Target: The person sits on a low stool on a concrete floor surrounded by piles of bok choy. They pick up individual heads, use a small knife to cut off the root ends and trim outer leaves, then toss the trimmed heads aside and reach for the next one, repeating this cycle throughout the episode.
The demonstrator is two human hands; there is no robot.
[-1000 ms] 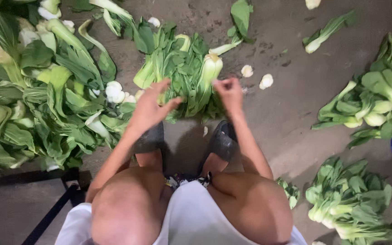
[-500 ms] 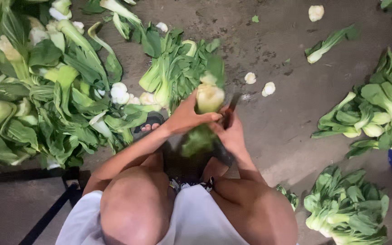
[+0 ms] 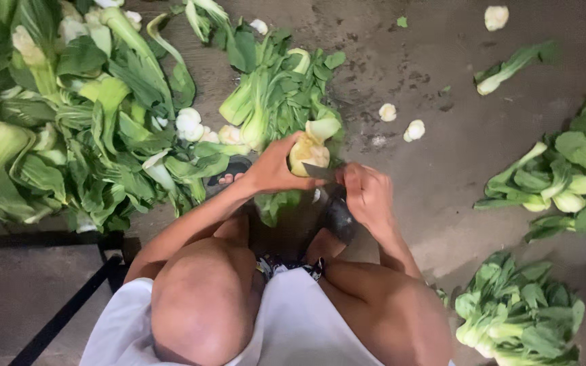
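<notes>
The left hand [image 3: 276,166] is grasping a head of bok choy [image 3: 308,150] by its pale base, holding it up over the floor with the leaves hanging toward the knees. The right hand [image 3: 367,193] is clenched on the handle of a knife [image 3: 320,173], whose blade is lying against the base of the bok choy, right beside the left fingertips.

The main risk, as I judge it, is the blade slipping off the rounded, likely damp stem and running into the left fingers, since they are sitting so close to the cut. A loose hold could also be letting the head twist, so the cut takes off too much and the leaves fall apart.

Around the person, a large heap of bok choy [image 3: 69,122] is covering the floor on the left, with a smaller bunch [image 3: 272,88] lying straight ahead. Two more piles [image 3: 564,176] and [image 3: 517,318] are lying on the right. Cut stem ends [image 3: 401,122] are scattered over the concrete floor [image 3: 428,61]. The person's own knees and sandalled feet [image 3: 337,217] are sitting directly beneath the knife, crowding the working space.
</notes>
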